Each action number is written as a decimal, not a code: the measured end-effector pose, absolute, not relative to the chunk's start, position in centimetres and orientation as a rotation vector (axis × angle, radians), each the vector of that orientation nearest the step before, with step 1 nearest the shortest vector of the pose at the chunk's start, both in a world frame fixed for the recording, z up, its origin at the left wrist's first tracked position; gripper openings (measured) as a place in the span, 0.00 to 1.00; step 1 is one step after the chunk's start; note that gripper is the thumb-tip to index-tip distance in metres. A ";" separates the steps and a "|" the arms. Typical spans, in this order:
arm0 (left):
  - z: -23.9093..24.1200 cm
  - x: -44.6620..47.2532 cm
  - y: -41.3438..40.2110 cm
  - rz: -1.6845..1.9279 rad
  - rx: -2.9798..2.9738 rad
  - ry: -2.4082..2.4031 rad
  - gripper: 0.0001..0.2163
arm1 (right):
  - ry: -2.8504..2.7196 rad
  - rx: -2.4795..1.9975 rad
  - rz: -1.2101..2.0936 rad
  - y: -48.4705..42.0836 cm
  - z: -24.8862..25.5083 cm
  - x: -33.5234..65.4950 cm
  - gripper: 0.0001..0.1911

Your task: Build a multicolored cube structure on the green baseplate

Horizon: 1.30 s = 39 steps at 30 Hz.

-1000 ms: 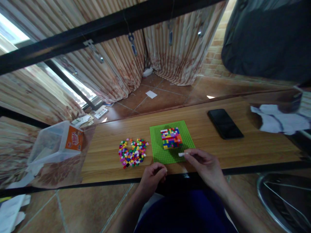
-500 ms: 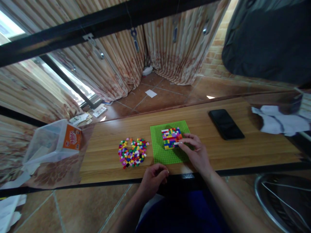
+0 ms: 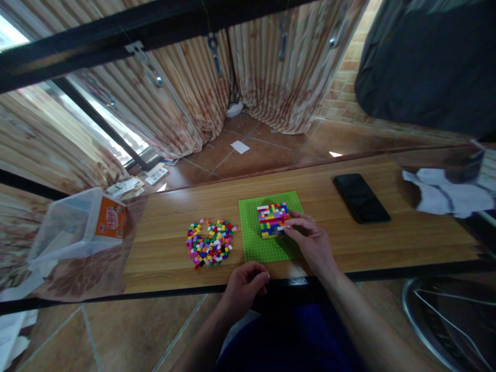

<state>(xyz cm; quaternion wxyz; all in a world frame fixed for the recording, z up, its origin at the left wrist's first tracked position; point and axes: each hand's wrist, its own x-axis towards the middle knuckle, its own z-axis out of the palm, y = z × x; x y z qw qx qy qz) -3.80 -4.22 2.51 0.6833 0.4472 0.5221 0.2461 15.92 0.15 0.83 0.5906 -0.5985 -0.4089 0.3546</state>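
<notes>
A block built of many-coloured toy bricks stands on a green studded baseplate, right of its middle. At the block's right edge, the thumb and fingers of my right hand are closed on it; a white brick shows by the thumb tip. My left hand rests at the table's front edge, just below the baseplate. Its fingers are curled with the thumb against them, and a small pale spot shows at the tips, too small to name. Left of the baseplate lies a loose pile of small coloured bricks.
A black phone lies on the wooden table to the right, with crumpled white paper beyond it. A clear plastic box with an orange label stands at the far left. A dark bar crosses overhead.
The view has shifted very slightly. My right hand stays at the block's right edge with barely any finger movement, and my left hand keeps its place.
</notes>
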 end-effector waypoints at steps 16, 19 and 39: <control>2.5 -3.4 -4.3 0.570 0.971 1.184 0.11 | -0.952 -1.420 0.950 1.3 0.8 16.0 0.09; 2.6 -3.2 -4.2 0.590 0.984 1.184 0.11 | -1.005 -1.421 0.938 1.4 0.7 16.2 0.09; 4.2 -2.2 -3.9 0.612 0.380 0.850 0.17 | -1.459 -1.330 0.995 -7.2 3.5 13.0 0.13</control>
